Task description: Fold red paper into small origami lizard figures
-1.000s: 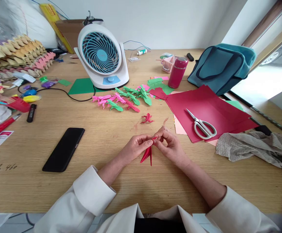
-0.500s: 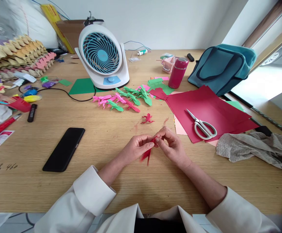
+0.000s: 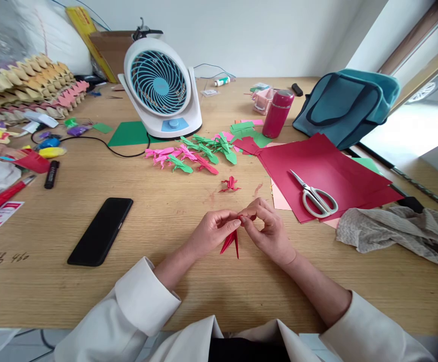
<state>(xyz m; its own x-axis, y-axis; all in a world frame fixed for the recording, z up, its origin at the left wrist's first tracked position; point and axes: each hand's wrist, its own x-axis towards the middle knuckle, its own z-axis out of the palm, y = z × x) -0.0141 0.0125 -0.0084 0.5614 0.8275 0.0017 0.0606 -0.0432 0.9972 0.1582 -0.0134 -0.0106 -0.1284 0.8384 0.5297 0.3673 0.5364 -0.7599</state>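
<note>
Head view: folded red paper [image 3: 229,242] pinched at top in fingertips of left hand [image 3: 219,227] and right hand [image 3: 267,230]; two pointed ends hang below fingers. Small red paper figure [image 3: 230,184] on table [image 3: 158,201], just beyond fingers. Scissors [image 3: 314,195] on red sheets [image 3: 332,158], right of fingers. Phone [image 3: 100,231] flat, left of fingers.

The left hand [image 3: 216,231] and the right hand [image 3: 269,232] are facing each other near the middle of the scene, fingertips close together. Each is pinching, thumb pressing toward bent fingers. The left forearm [image 3: 175,267] is slanting inward from the near left, the right forearm [image 3: 319,284] from the near right, both showing bare skin.
</note>
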